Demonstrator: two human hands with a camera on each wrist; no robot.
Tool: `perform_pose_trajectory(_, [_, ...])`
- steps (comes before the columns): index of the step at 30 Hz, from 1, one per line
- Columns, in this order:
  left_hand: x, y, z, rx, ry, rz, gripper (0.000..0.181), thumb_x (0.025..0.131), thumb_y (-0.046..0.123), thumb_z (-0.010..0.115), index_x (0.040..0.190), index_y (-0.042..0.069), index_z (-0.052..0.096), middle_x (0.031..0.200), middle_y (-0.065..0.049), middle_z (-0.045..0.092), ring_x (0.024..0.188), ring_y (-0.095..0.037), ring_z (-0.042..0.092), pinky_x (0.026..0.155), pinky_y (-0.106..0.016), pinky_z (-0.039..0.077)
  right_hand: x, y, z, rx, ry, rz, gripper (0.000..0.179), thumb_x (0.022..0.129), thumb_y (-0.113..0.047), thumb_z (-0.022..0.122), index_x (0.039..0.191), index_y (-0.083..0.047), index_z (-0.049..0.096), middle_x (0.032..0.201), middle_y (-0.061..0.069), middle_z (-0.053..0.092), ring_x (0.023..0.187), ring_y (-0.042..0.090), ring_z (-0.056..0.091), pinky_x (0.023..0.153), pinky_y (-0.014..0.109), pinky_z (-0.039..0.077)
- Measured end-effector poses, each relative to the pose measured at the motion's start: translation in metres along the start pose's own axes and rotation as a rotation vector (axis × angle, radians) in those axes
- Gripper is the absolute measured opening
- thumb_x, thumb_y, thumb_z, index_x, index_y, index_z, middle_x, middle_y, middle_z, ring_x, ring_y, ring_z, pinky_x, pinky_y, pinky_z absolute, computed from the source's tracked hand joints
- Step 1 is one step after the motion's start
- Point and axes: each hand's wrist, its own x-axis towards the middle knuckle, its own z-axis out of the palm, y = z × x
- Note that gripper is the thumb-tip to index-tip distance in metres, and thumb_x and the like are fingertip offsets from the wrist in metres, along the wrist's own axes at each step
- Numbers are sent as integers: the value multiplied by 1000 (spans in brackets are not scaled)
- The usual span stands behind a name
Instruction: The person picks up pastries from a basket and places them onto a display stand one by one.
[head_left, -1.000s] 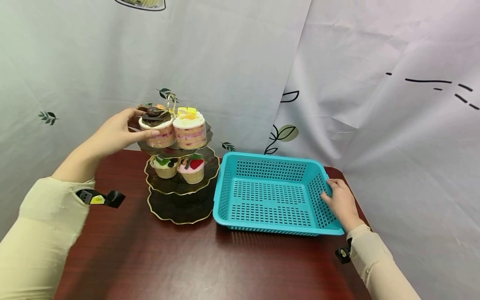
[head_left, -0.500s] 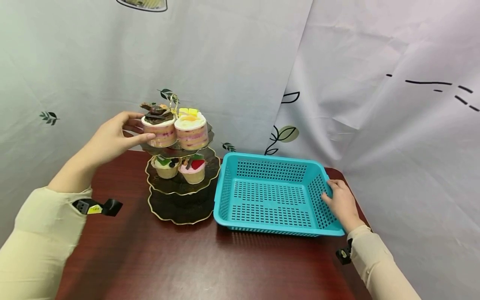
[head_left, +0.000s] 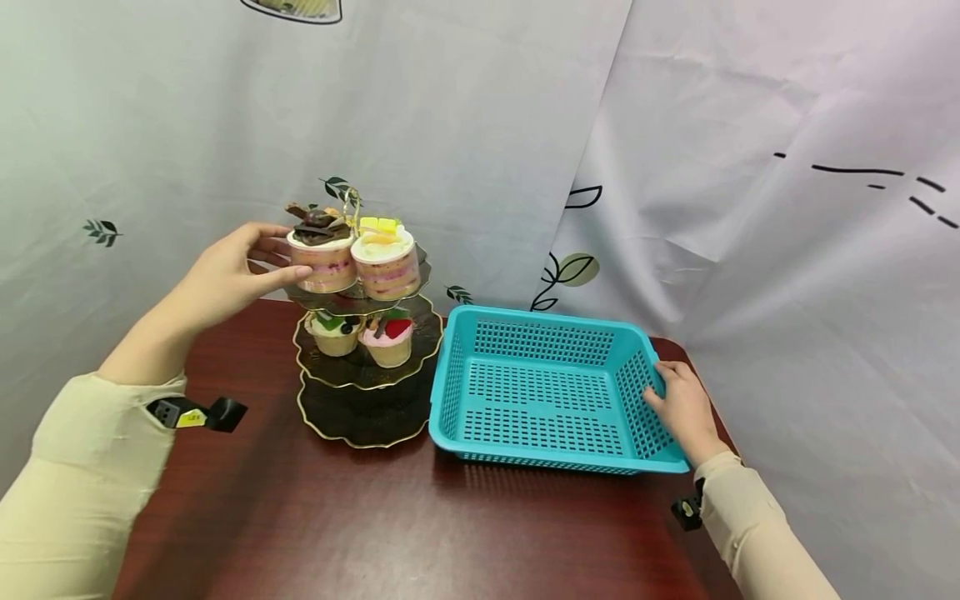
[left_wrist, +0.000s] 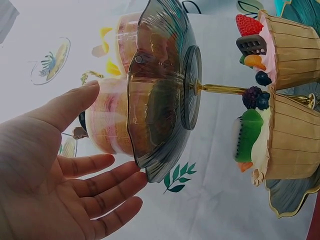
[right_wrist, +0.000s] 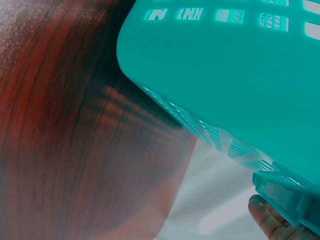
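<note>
In the head view, my left hand [head_left: 232, 265] is beside a chocolate-topped cake cup [head_left: 322, 260] on the top tier of a dark, gold-edged tiered stand [head_left: 363, 417]. The left wrist view shows the thumb [left_wrist: 82, 97] at the cup's side and the other fingers spread, fairly straight, without closing round it. A second cake cup [head_left: 386, 271] with yellow cubes stands next to it. Two cupcakes [head_left: 389, 343] sit on the middle tier. My right hand [head_left: 681, 408] grips the right rim of a turquoise basket [head_left: 540, 461], thumb inside; its fingertips [right_wrist: 257, 202] show beyond the rim.
The basket stands just right of the stand on a dark red wooden table [head_left: 360, 525]. A pale patterned curtain [head_left: 465, 150] hangs close behind both and down the right side. The stand's thin post [left_wrist: 222, 89] joins its tiers.
My left hand has loosened and drawn back slightly left from the chocolate-topped cup, its fingers now more apart. The cup stays on the top tier. My right hand holds the basket as before.
</note>
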Motion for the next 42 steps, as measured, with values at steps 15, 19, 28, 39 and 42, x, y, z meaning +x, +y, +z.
perform_pose_trajectory(15, [-3, 2, -2, 9, 13, -16, 68, 90, 35, 66, 142, 3, 38, 126, -26, 57, 88, 8, 54, 69, -4, 37, -1, 0, -1, -3, -20, 23, 51, 91, -11, 60, 133, 14, 46, 131, 31, 46, 118, 47, 48, 96, 58, 43])
perform_pose_trajectory(19, [-6, 3, 1, 37, 15, -28, 69, 90, 37, 66, 143, 3, 37, 128, -26, 55, 108, -28, 58, 85, -22, 44, -1, 0, -3, 0, -15, 20, 51, 91, -11, 60, 133, 14, 46, 130, 31, 46, 117, 47, 48, 95, 58, 43])
perform_pose_trajectory(28, [-23, 7, 11, 79, 134, -7, 76, 88, 35, 69, 144, -3, 34, 129, -31, 50, 114, -48, 49, 93, -60, 37, -2, 0, -1, 9, 1, 5, 49, 92, -12, 59, 132, 14, 48, 130, 31, 47, 118, 47, 48, 95, 59, 43])
perform_pose_trajectory(39, [-50, 21, 47, 136, 514, 267, 71, 79, 29, 78, 131, -9, 48, 118, -31, 54, 109, -43, 49, 94, -56, 35, -1, 1, -3, -6, -3, -15, 47, 95, -14, 55, 131, 15, 48, 130, 32, 48, 118, 48, 48, 97, 59, 41])
perform_pose_trajectory(42, [-54, 23, 57, 136, 578, 351, 79, 84, 55, 66, 127, -10, 51, 114, -31, 55, 107, -44, 49, 93, -56, 35, -1, 2, -2, -16, -16, -15, 47, 95, -14, 55, 131, 15, 48, 130, 32, 47, 118, 48, 47, 97, 59, 41])
